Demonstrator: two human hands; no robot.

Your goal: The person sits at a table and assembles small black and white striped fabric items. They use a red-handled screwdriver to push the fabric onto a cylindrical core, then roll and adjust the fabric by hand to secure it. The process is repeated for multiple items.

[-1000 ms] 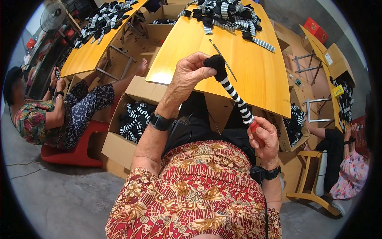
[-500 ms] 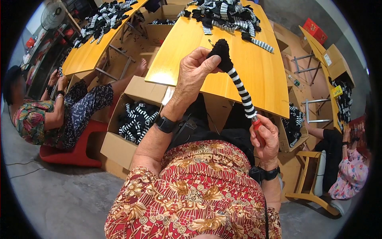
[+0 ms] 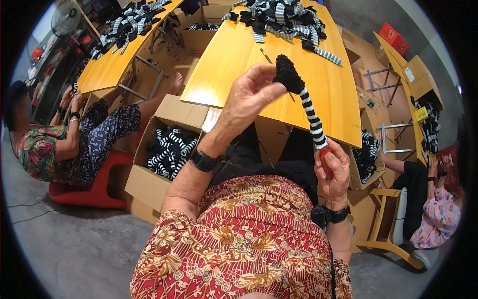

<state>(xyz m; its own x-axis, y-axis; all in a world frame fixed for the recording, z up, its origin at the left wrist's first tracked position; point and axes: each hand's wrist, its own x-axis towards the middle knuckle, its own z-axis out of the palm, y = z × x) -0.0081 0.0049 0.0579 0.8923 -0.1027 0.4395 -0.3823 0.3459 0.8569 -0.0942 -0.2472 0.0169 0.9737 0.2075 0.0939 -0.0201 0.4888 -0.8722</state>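
My right hand is closed round a red handle. Up from the handle leans a knitted tube with black and white stripes, its lower end meeting the handle. A fuzzy black knitted end tops the tube, tilted to the left. My left hand is beside that black end, thumb and fingers apart, with the thumb tip close to its lower edge. Some left fingertips are hidden behind the black knit, so contact is hard to judge.
A yellow table bears a heap of striped knitted pieces and a thin dark stick. Cardboard boxes of striped pieces stand left and right. Seated people are at the left and right.
My left thumb and fingers have loosened from the black knitted end. The striped tube has shifted right and stands a little more upright, and its lower end has slid down to the red handle.
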